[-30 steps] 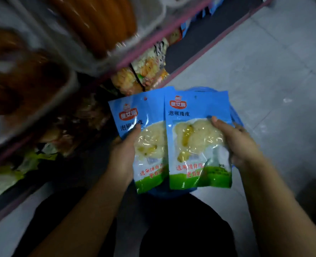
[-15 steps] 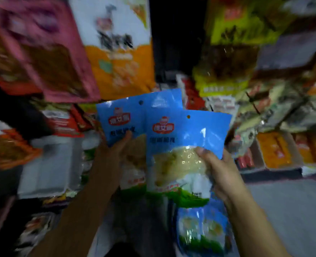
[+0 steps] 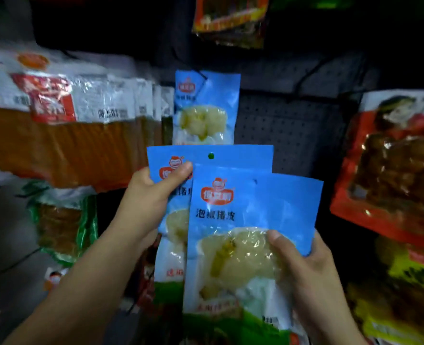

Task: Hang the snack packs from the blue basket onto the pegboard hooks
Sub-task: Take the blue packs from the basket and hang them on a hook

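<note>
I hold two blue snack packs in front of the dark pegboard (image 3: 288, 125). My left hand (image 3: 146, 195) grips the rear pack (image 3: 230, 155) by its upper left corner, thumb on the logo; its hang hole shows near the top edge. My right hand (image 3: 303, 275) grips the front pack (image 3: 250, 220) at its lower right, thumb on the clear window. The front pack overlaps the rear one. A third identical blue pack (image 3: 206, 108) hangs on the pegboard just above them. The blue basket is out of view.
Orange-and-white packs (image 3: 64, 125) hang in a row at left, a green-edged pack (image 3: 61, 225) below them. A red pack (image 3: 400, 165) hangs at right with yellow packs (image 3: 410, 270) under it. Another pack (image 3: 230, 18) hangs above. Bare pegboard shows right of the hanging blue pack.
My view has swung up from the floor and basket to the pegboard. Both hands have lifted the two packs up under the hanging blue pack, the right one now overlapping the left.
</note>
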